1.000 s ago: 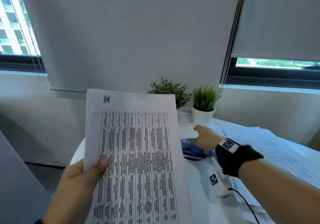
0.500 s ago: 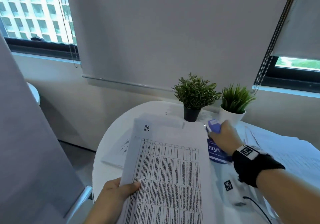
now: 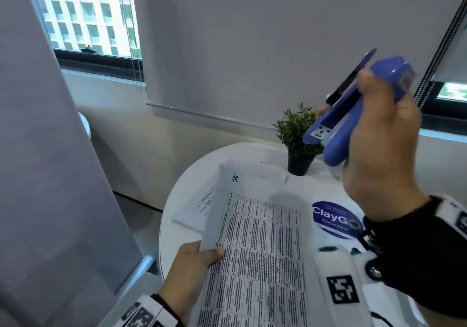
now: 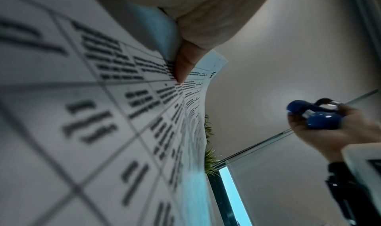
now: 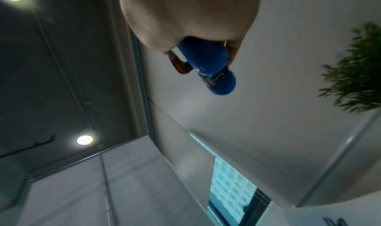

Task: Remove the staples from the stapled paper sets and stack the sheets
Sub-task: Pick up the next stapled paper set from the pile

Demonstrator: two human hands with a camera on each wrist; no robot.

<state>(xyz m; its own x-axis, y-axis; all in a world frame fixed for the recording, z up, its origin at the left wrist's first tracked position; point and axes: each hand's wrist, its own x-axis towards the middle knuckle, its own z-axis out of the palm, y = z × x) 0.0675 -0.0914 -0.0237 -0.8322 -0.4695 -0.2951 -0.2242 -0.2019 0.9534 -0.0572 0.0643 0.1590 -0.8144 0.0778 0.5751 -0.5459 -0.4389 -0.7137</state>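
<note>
In the head view, the left hand [image 3: 192, 268] is holding a stapled paper set [image 3: 255, 245] at the 6 o'clock part of the frame, its grip pinching the sheet's left edge with the thumb lying on the printed table. The paper is thin, white and slightly bowed, hanging above a round white surface [image 3: 182, 195]. The right hand [image 3: 379, 149] is raised at 2 o'clock, its grip curling round a glossy blue stapler [image 3: 353, 109] whose hinged arm is standing ajar. Only this view is showing a flat sheet of paper [image 3: 199, 208] lying on the surface under the held set, a round blue sticker [image 3: 336, 219] and a small leafy plant in a black pot [image 3: 298, 137] at 1 o'clock. The left wrist view is adding the thumb's underside pressing the curved page [image 4: 123, 115] from close by, the print blurring toward the lens, with the stapler [image 4: 315, 115] and right hand [image 4: 338, 131] small at 3 o'clock. The right wrist view is showing the stapler's [image 5: 208, 61] rounded plastic nose and a bright metal strip poking out beyond the curled fingers [image 5: 233, 50], with the paper set out of sight here.
</note>
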